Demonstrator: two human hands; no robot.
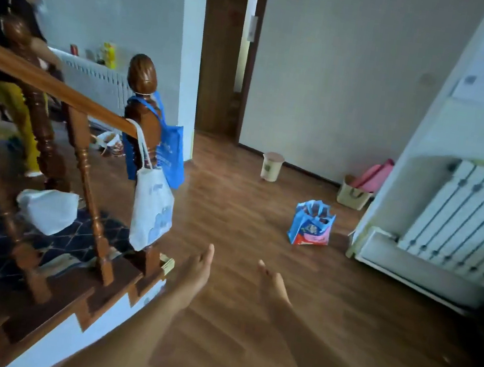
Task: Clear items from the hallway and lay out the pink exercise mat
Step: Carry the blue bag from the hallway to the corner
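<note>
Room: a hallway with a brown wood floor (230, 321), pale walls and a dark brown door (221, 56) at the far end
Pink mat (374, 174): it was rolled up and stood in a basket (352, 195) on the floor by the far wall, next to the white corner on the right
Which way the mat pointed: its long side ran from low on the left to high on the right, so the top end leaned to the right
Blue bag (311, 225): it sat on the floor by itself, nearer than the basket and apart from it
Little bin (272, 166): it stood on the floor near the far wall, left of the basket
Stair post (144, 76): a blue tote (174, 150) and a white tote (153, 205) hung from it on the left
Radiator (462, 220): white, on the right wall
Left hand (196, 265): it reached out over the floor with its fingers straight; it held nothing and touched nothing
Right hand (272, 281): it reached out beside the left one with its fingers loose and straight; it held nothing too
Hands and mat: both hands were well apart from the mat and the blue bag
Other person (9, 35): someone stood behind the stair rail on the left, too blurry to see well
</note>
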